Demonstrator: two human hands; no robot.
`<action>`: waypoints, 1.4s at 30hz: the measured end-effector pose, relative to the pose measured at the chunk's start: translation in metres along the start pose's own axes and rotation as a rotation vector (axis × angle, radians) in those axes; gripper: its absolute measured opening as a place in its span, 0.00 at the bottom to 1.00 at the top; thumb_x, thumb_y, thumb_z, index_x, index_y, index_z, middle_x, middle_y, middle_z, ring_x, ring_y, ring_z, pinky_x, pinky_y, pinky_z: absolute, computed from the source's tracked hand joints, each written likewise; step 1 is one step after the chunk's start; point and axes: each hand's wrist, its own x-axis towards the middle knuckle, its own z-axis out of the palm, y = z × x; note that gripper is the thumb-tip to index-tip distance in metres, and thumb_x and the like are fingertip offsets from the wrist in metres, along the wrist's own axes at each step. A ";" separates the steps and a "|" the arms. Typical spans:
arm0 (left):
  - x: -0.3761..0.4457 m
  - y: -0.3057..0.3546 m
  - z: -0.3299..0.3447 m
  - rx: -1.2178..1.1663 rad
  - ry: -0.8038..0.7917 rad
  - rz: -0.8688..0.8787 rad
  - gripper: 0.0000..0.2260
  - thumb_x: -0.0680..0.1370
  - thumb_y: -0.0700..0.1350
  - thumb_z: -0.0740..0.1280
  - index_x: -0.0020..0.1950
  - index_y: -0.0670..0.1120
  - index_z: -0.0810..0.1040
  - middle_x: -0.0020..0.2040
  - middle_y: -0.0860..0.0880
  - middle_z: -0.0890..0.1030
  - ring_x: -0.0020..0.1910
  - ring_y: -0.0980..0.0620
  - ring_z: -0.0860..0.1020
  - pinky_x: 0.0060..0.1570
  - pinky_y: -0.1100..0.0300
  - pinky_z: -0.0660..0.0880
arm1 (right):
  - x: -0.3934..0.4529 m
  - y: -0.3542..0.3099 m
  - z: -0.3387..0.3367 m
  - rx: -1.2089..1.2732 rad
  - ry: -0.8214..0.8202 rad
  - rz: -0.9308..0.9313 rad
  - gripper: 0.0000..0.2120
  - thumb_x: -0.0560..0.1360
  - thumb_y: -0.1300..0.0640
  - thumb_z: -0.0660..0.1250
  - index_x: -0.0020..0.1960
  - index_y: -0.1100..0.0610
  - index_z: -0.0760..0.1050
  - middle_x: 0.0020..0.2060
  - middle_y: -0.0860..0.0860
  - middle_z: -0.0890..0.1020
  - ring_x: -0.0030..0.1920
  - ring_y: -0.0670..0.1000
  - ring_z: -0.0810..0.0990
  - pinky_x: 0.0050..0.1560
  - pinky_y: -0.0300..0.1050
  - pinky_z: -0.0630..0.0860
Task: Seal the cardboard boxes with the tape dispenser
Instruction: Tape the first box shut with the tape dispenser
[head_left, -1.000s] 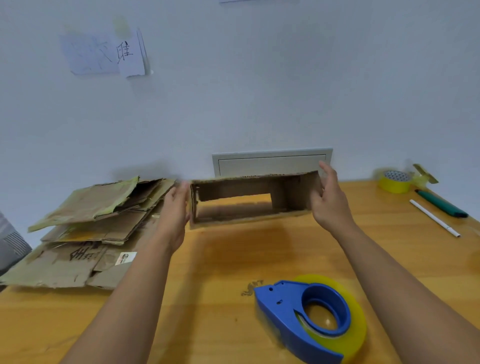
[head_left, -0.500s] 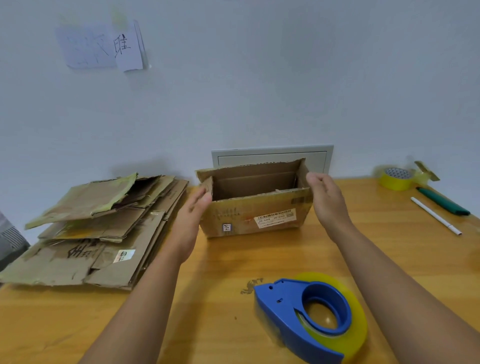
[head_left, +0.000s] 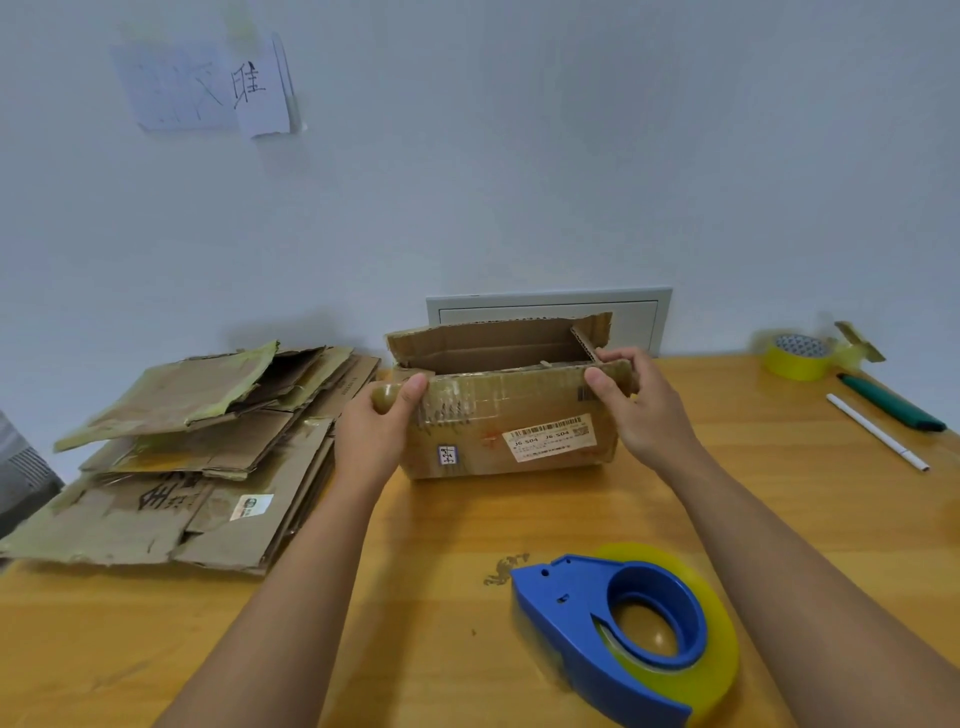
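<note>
Gripping the near flap's ends, the left hand (head_left: 382, 415) and right hand (head_left: 631, 400) steadied the cardboard box (head_left: 511, 415) at frame centre for closing, while the tape dispenser (head_left: 623, 629) waited lower right on the surface (head_left: 441, 545).

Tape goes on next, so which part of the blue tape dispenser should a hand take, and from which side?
Probably the blue ring inside the yellow roll. The tape dispenser lies flat on the table, hole up, so come from above with the right hand, nearer it.
</note>
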 end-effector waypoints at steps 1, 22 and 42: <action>0.000 0.001 0.001 -0.004 0.001 -0.008 0.27 0.65 0.75 0.64 0.44 0.53 0.81 0.40 0.54 0.83 0.44 0.55 0.80 0.42 0.54 0.75 | 0.000 -0.001 0.000 -0.014 -0.005 -0.006 0.21 0.74 0.34 0.62 0.61 0.43 0.72 0.52 0.40 0.78 0.51 0.39 0.77 0.43 0.35 0.71; 0.012 -0.016 -0.004 0.305 -0.177 0.228 0.25 0.78 0.51 0.69 0.74 0.61 0.65 0.56 0.57 0.70 0.55 0.57 0.73 0.49 0.59 0.68 | 0.002 0.024 0.007 -0.200 0.049 -0.081 0.13 0.80 0.58 0.66 0.63 0.51 0.73 0.70 0.50 0.69 0.73 0.53 0.66 0.69 0.52 0.68; 0.009 0.001 0.000 0.652 -0.272 0.152 0.45 0.65 0.78 0.61 0.75 0.54 0.67 0.66 0.50 0.76 0.59 0.51 0.75 0.51 0.54 0.75 | 0.002 0.011 -0.008 -0.379 -0.153 0.085 0.36 0.68 0.28 0.67 0.70 0.46 0.71 0.58 0.45 0.79 0.53 0.47 0.74 0.48 0.44 0.72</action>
